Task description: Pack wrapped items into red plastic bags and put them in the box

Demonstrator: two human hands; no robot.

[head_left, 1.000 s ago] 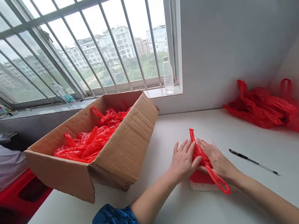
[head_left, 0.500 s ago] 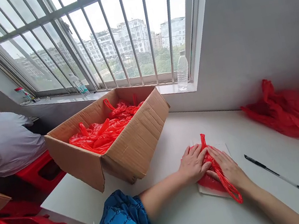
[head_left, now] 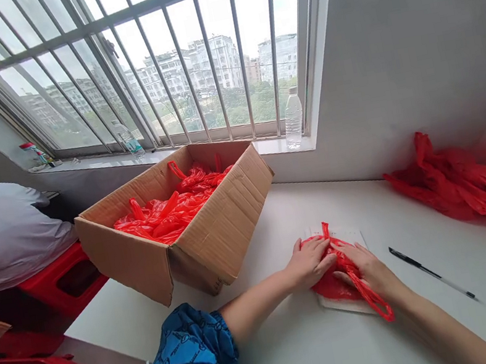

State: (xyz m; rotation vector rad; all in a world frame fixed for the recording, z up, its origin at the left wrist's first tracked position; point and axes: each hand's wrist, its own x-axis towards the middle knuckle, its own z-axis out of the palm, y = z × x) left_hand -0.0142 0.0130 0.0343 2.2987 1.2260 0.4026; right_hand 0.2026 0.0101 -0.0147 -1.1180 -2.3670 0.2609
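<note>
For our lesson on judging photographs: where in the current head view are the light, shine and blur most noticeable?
Head view: the sky through the window is washed nearly white; highlights glint on the red bags in the box; the red heap at right looks soft and hazy; the left hand and right hand appear clearer.
</note>
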